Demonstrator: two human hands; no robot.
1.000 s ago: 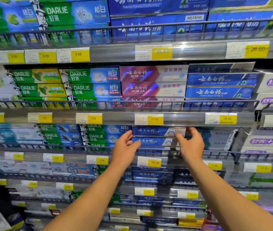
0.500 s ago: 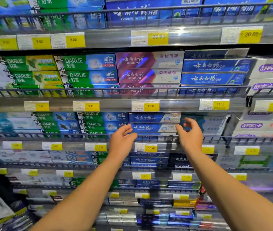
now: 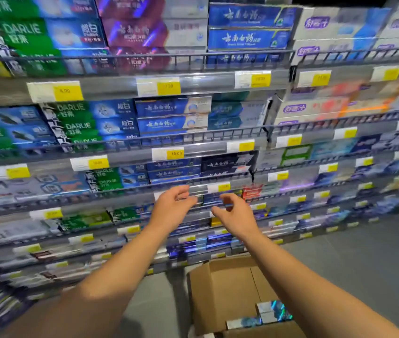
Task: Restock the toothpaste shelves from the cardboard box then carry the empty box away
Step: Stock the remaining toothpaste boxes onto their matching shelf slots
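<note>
Between loads, I judge. My left hand (image 3: 172, 203) and right hand (image 3: 233, 212) hang mid-frame before the shelves (image 3: 193, 139), fingers loosely curled, both holding nothing. Box (image 3: 220, 289) sits lower centre on the floor, packs (image 3: 264, 313) left inside. Next: reach down, grip more packs.

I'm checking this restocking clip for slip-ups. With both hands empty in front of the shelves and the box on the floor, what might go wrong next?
1. The cardboard box still holds a few toothpaste cartons; carrying it off now would probably leave stock unshelved.
2. The shelf rows look alike and the price tags are blurred, so a carton may land in the wrong row.
3. The left hand and right hand hold nothing; reaching down past the open flap might snag it.
</note>
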